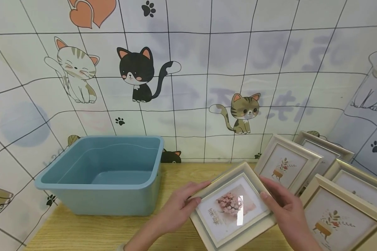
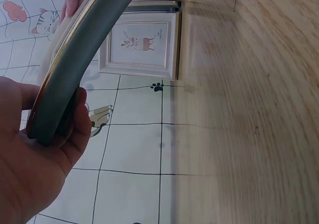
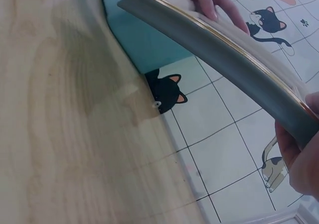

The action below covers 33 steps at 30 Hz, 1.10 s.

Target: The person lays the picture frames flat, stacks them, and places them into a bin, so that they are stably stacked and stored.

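Observation:
A cream picture frame [image 1: 234, 205] with a pink flower print is tilted above the table, between both hands. My left hand [image 1: 180, 207] grips its left edge, thumb on the front. On the opposite edge my right hand [image 1: 284, 209] holds it, thumb also on the front. The left wrist view shows the frame's greyish side edge [image 2: 75, 64] between the thumb and curled fingers of the left hand [image 2: 37, 149]. From the right wrist, the right hand [image 3: 305, 167] is partly cut off at the image border, gripping the frame's edge [image 3: 219, 67].
A blue plastic basin [image 1: 97, 197] stands on the wooden table [image 1: 172, 240] at the left. Several picture frames with plant prints lean upright at the right, the nearest frame [image 1: 342, 223] close to my right hand. A cat-patterned sheet [image 1: 191, 90] covers the wall behind.

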Motion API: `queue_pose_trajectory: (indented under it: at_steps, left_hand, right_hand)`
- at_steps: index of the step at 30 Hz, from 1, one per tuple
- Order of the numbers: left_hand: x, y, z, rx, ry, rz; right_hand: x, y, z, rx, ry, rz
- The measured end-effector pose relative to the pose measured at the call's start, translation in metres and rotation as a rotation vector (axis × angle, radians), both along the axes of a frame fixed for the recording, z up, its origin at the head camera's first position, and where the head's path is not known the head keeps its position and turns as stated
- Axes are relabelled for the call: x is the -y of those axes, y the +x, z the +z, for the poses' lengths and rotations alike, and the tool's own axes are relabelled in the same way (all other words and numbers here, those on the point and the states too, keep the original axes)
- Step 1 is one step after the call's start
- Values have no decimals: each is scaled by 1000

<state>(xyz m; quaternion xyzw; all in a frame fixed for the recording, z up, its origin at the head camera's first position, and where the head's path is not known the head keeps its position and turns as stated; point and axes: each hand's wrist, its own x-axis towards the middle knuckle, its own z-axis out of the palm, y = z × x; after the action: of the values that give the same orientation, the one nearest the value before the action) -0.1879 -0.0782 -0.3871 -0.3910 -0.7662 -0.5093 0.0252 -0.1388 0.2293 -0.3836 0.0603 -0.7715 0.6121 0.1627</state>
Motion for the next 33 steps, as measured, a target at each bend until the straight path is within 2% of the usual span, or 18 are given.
queue_pose_trajectory:
  at_steps: [5,11,17,22,25,29,33]
  left_hand:
    - [3,-5,-4,43,25,27]
    - [5,-10,-8,31,-3,75]
    - [5,-15,-12,45,-49,122]
    - [5,-18,-16,76,-106,149]
    - [5,-22,-21,88,-135,159]
    - [5,-29,-29,114,-165,139]
    - [4,-33,-36,170,-189,96]
  right_hand:
    - [3,7,-9,67,20,-67]
    - [9,14,-22,108,81,-141]
    - [10,21,-35,242,156,-143]
    - [10,22,-45,393,181,-109]
    - [9,21,-50,453,184,-52]
    - [6,21,-57,475,188,33]
    - [0,22,-65,468,223,92]
